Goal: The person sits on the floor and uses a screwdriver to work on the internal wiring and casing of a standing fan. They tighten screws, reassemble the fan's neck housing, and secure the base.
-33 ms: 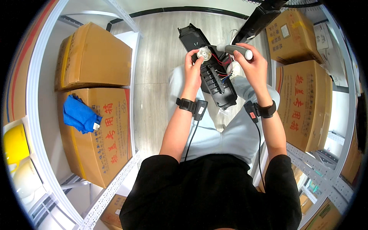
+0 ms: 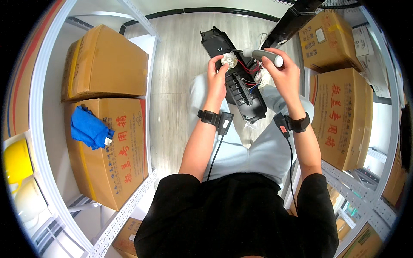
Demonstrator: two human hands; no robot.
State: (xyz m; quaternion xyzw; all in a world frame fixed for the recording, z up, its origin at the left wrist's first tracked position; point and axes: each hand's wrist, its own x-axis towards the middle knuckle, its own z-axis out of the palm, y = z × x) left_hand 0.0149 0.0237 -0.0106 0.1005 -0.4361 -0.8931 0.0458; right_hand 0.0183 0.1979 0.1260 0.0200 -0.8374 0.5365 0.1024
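Observation:
Between the thumb and fingers of my left hand (image 2: 217,79) is a round, whitish translucent plastic part (image 2: 229,60). My right hand (image 2: 285,75) is closed round the grey handle of a screwdriver (image 2: 265,56) with a white end. Its thin dark shaft points left toward the round part; whether the tip touches it is too small to tell. Beneath both hands, a long black housing (image 2: 246,96) lies slanting between my legs, with a row of terminals along it. Red, blue and white wires (image 2: 254,71) run from the housing near the round part.
Shelving stands on both sides. Cardboard boxes (image 2: 107,64) fill the left shelf, with a blue cloth (image 2: 89,127) on the lower one. More boxes (image 2: 340,116) stand at the right. A black post (image 2: 288,26) rises beyond my right hand. Cabled black wrist straps (image 2: 209,117) sit on my wrists.

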